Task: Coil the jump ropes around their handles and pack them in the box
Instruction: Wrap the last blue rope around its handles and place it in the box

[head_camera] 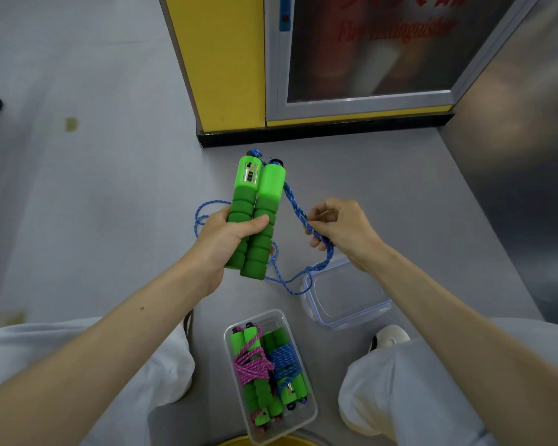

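Green handle pair [255, 217]: 2 foam handles side by side, caps pointing away from me, held off the floor. L hand [221, 243] is clenched round the foam lower half, thumb across the front. Blue rope [293, 201] exits the caps and drops down the R side to the R hand [339, 226], which pinches it btw thumb and fingers. The rest hangs in loose loops behind the L hand and down to the floor, w/ one loop lying over the near-left corner of the clear lid [382, 309].

Clear box [313, 410] sits on the floor btw my knees. Inside are 2 coiled sets, side by side lengthwise: pink-rope set [252, 365] on the L, blue-rope set [285, 357] on the R. They fill most of the width.

The lid has a blue seal and sits just beyond and R of the box, under the R wrist.

Edges: yellow column [226, 59] w/ black skirting [303, 135] just beyond the handles, fire extinguisher cabinet door [368, 49] beside it, wall closing the R side. White shoe [390, 338] near the lid. Open grey floor [110, 220] to the L.
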A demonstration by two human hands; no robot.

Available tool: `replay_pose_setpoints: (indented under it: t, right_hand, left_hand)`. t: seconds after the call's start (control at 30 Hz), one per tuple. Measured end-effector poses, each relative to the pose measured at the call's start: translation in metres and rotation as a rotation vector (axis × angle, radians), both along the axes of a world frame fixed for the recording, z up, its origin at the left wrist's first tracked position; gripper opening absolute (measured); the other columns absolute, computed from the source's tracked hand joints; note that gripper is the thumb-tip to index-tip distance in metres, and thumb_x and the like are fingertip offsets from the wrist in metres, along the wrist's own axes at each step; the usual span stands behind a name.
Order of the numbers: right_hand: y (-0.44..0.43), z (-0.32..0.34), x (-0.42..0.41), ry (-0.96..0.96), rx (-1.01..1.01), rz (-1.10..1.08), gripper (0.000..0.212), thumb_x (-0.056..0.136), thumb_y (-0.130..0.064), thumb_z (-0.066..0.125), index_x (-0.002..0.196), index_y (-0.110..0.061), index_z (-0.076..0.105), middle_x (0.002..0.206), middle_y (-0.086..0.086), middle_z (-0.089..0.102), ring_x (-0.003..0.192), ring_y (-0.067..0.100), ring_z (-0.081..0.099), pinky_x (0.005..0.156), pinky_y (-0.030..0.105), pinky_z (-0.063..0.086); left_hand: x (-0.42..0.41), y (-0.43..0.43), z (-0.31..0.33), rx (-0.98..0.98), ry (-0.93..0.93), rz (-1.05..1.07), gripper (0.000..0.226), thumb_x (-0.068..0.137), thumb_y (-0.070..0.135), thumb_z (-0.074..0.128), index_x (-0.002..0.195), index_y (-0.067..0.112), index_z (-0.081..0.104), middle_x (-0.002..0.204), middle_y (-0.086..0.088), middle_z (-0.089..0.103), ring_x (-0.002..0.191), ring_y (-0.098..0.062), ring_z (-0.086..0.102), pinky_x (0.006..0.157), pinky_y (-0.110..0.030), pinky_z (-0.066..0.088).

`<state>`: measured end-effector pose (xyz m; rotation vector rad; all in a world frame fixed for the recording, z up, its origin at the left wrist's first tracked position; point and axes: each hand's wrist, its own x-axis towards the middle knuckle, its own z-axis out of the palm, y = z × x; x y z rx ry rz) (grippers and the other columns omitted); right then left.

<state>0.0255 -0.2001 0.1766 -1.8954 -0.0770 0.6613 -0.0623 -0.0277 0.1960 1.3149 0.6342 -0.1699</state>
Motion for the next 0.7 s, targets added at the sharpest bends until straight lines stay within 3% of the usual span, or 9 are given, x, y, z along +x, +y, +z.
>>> replay_pose_setpoints:
  t: [0.13,0.2,0.3,0.43,0.5,0.57,0.63,0.7]
  right_hand:
    - [0.002,0.001,0.0,-0.004,-0.043,0.038,0.012,0.093,-0.021,0.06,0.089,-0.01,0.059,0.077,0.014,0.07,0.045,0.011,0.05,0.047,0.023,0.043]
    - [0.002,0.001,-0.001,0.01,-0.059,0.092,0.016,0.089,-0.019,0.065,0.097,-0.01,0.054,0.077,0.011,0.072,0.046,0.011,0.05,0.046,0.022,0.042]
    - [0.003,0.0,-0.003,0.023,-0.043,0.143,0.016,0.094,-0.013,0.057,0.108,-0.008,0.052,0.077,0.011,0.072,0.052,0.013,0.058,0.046,0.022,0.044]
    - [0.009,0.004,-0.006,0.051,-0.004,0.235,0.02,0.098,-0.01,0.047,0.106,0.002,0.061,0.079,0.015,0.069,0.062,0.017,0.065,0.055,0.021,0.052]
    - [0.014,0.006,-0.008,0.044,0.013,0.266,0.021,0.099,-0.007,0.044,0.097,0.0,0.064,0.072,0.009,0.068,0.057,0.014,0.062,0.057,0.022,0.052]
    - [0.018,0.009,-0.008,0.039,0.013,0.252,0.026,0.099,-0.007,0.044,0.085,-0.005,0.066,0.055,0.0,0.059,0.041,0.007,0.047,0.044,0.018,0.042]
    - [0.02,0.01,-0.005,0.078,0.016,0.207,0.026,0.098,-0.008,0.045,0.091,0.003,0.067,0.052,0.002,0.048,0.034,0.005,0.029,0.037,0.017,0.027]
    - [0.02,0.013,-0.001,0.129,0.025,0.178,0.027,0.097,-0.008,0.045,0.101,0.011,0.064,0.055,0.005,0.045,0.033,0.004,0.024,0.036,0.016,0.023]
  left_hand:
    - [0.0,0.0,0.0,0.031,-0.01,-0.002,0.025,0.086,0.013,0.066,0.109,0.009,0.06,0.086,-0.007,0.07,0.071,-0.028,0.069,0.059,-0.032,0.058]
    - [0.0,-0.001,0.0,0.048,-0.015,-0.003,0.026,0.086,0.013,0.067,0.11,0.009,0.06,0.086,-0.006,0.07,0.071,-0.028,0.07,0.059,-0.032,0.057]
    - [0.0,-0.002,-0.003,0.112,-0.026,0.009,0.024,0.085,0.013,0.068,0.108,0.012,0.06,0.089,-0.006,0.069,0.077,-0.029,0.07,0.062,-0.032,0.057]
    - [0.001,-0.007,-0.007,0.276,-0.058,0.017,0.018,0.082,0.014,0.071,0.094,0.021,0.059,0.09,-0.005,0.069,0.088,-0.029,0.068,0.077,-0.042,0.057]
    - [0.002,-0.011,-0.007,0.384,-0.078,0.0,0.019,0.081,0.016,0.072,0.092,0.022,0.058,0.088,-0.003,0.068,0.086,-0.025,0.067,0.077,-0.04,0.056]
    - [0.004,-0.015,-0.007,0.535,-0.084,-0.012,0.019,0.081,0.021,0.072,0.092,0.022,0.057,0.085,0.001,0.066,0.082,-0.022,0.065,0.073,-0.038,0.055]
    - [0.005,-0.017,-0.006,0.804,-0.048,-0.055,0.02,0.082,0.029,0.068,0.093,0.023,0.053,0.079,0.006,0.062,0.076,-0.02,0.061,0.067,-0.036,0.049]
    - [0.005,-0.018,-0.005,1.081,-0.025,-0.103,0.021,0.085,0.033,0.064,0.095,0.023,0.049,0.08,0.007,0.056,0.074,-0.02,0.052,0.062,-0.032,0.036]
